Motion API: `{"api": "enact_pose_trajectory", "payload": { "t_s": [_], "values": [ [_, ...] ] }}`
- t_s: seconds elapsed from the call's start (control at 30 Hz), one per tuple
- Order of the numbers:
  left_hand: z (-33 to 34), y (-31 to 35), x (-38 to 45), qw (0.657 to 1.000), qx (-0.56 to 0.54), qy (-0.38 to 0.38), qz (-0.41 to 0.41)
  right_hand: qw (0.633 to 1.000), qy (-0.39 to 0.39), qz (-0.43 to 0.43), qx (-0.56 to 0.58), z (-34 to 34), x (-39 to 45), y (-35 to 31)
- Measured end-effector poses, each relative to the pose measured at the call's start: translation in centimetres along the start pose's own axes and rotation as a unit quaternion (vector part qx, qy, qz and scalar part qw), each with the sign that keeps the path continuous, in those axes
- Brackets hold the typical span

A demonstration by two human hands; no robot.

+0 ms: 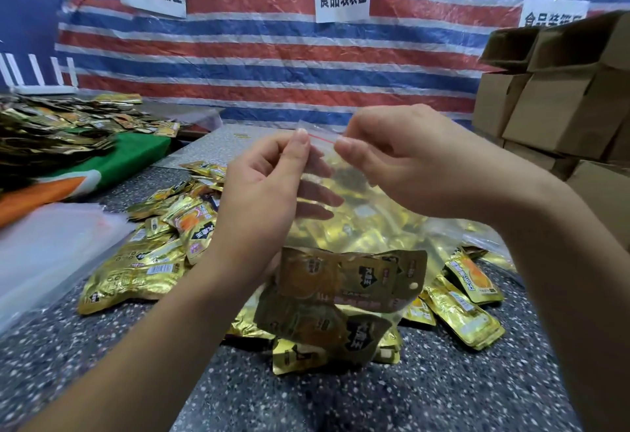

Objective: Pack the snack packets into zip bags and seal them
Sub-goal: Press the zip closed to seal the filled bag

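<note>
Striped tarp (272, 67) fills the back, paper signs on it. Speckled table (306, 397) below, cardboard boxes (559, 107) stacked at right. Loose gold snack packets (150, 261) piled left and right of centre. Clear zip bag (341, 281) held upright over the table, gold packets inside near its bottom. Left hand (262, 200) and right hand (409, 162) both pinch the bag's red zip strip (322, 138) at the top, fingertips close together.
</note>
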State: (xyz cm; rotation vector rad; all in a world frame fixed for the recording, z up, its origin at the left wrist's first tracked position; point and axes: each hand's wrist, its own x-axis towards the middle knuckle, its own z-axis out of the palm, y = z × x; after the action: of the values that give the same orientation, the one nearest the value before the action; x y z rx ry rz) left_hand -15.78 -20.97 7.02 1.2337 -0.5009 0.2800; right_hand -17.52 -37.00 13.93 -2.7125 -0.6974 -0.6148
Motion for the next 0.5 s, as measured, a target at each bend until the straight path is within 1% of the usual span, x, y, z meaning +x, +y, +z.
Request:
{"api": "enact_pose_trajectory", "payload": {
  "t_s": [0.07, 0.13, 0.23, 0.33, 0.43, 0.5],
  "values": [
    [0.0, -0.07, -0.13, 0.999, -0.024, 0.002, -0.023, 0.999, 0.032, -0.01, 0.026, 0.29, 0.25, -0.28],
    [-0.17, -0.13, -0.16, 1.0, -0.015, -0.006, -0.02, 0.998, 0.039, -0.008, 0.057, 0.34, 0.37, -0.19],
    [-0.55, -0.26, 0.0, 0.999, 0.03, -0.015, 0.003, 0.997, 0.01, 0.007, 0.072, 0.39, 0.47, 0.25],
    [-0.76, -0.41, 0.19, 0.999, 0.05, -0.017, 0.0, 0.997, -0.027, 0.026, 0.068, 0.8, 0.38, 0.7],
    [-0.46, -0.44, 0.12, 0.998, 0.055, -0.018, 0.002, 0.997, -0.045, 0.013, 0.059, 0.77, 0.22, 0.43],
    [-0.18, -0.37, 0.12, 0.998, 0.063, -0.02, 0.012, 0.998, -0.042, 0.005, 0.056, 0.52, 0.27, 0.14]
  ]
}}
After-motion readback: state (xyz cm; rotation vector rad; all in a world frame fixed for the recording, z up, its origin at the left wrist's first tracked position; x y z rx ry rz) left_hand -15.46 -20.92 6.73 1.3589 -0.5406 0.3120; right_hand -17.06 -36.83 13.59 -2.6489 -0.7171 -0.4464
